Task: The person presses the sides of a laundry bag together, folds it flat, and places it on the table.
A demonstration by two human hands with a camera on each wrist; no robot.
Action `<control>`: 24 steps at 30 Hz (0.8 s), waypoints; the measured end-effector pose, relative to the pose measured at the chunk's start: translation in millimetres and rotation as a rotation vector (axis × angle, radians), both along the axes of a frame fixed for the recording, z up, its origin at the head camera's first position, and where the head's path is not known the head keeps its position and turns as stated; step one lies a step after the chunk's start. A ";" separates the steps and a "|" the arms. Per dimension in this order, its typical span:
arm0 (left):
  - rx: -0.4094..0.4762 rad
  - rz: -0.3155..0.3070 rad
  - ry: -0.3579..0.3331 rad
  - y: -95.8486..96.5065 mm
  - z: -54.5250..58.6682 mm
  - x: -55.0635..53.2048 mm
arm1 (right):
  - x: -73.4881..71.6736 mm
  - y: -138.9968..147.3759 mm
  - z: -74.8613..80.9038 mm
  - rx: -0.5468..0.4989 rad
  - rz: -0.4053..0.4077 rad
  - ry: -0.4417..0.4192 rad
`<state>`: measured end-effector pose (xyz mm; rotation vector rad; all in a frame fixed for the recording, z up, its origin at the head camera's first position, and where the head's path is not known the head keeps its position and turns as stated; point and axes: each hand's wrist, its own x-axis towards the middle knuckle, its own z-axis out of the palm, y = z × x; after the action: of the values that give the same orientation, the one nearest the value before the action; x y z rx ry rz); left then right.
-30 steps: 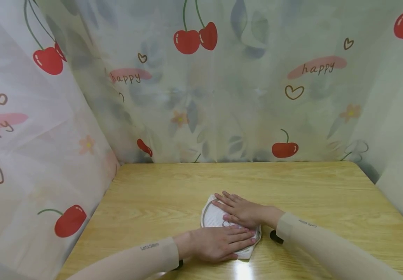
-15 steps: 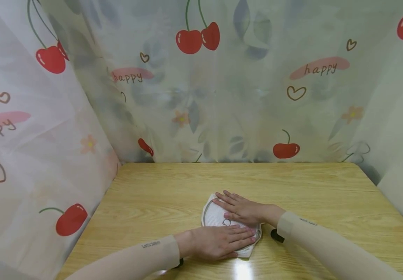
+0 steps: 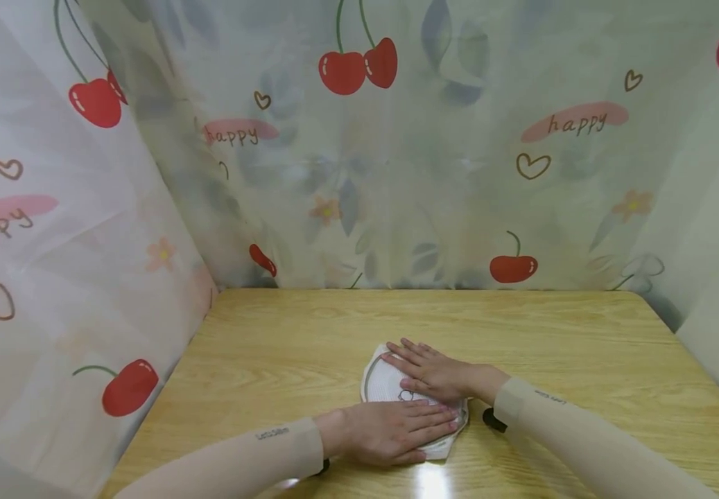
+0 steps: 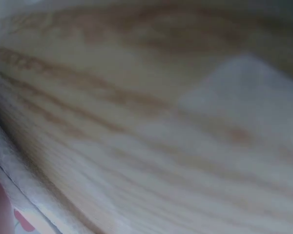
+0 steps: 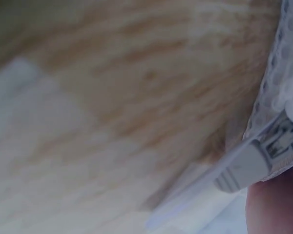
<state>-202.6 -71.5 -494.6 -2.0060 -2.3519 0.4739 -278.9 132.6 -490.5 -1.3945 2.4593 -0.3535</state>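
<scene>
A white mesh bag (image 3: 379,383), folded flat with a curved grey line near its edge and a small drawing in the middle, lies on the table. My left hand (image 3: 390,433) rests flat over its near part, fingers straight and pointing right. Across its far right part lies my right hand (image 3: 437,374), palm down with fingers spread. Much of the bag is hidden under both hands. In the right wrist view the mesh edge (image 5: 276,73) appears beside a grey plastic piece (image 5: 244,166). The left wrist view catches only a strip of the white fabric (image 4: 19,170).
The wood-grain table (image 3: 284,333) reaches back to a hanging curtain (image 3: 396,180) printed with cherries and hearts. Similar sheets close off the left and right sides. A small black object (image 3: 494,420) sits under the right wrist.
The camera view shifts slightly. Both hands stay on the bag in nearly the same place.
</scene>
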 end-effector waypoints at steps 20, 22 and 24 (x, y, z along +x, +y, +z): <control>0.109 0.013 0.012 -3.0 15.1 -6.9 | -8.0 13.2 29.7 -0.200 -0.111 -0.068; 0.147 0.021 0.019 -4.8 18.8 -7.5 | -9.6 16.7 35.4 -0.244 -0.123 -0.071; 0.181 0.025 0.034 -6.8 23.2 -8.4 | -11.5 20.2 39.6 -0.277 -0.136 -0.059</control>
<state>-211.0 -78.3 -471.4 -1.8768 -2.3098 0.2816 -290.4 152.8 -450.9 -1.2964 2.5363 -0.7801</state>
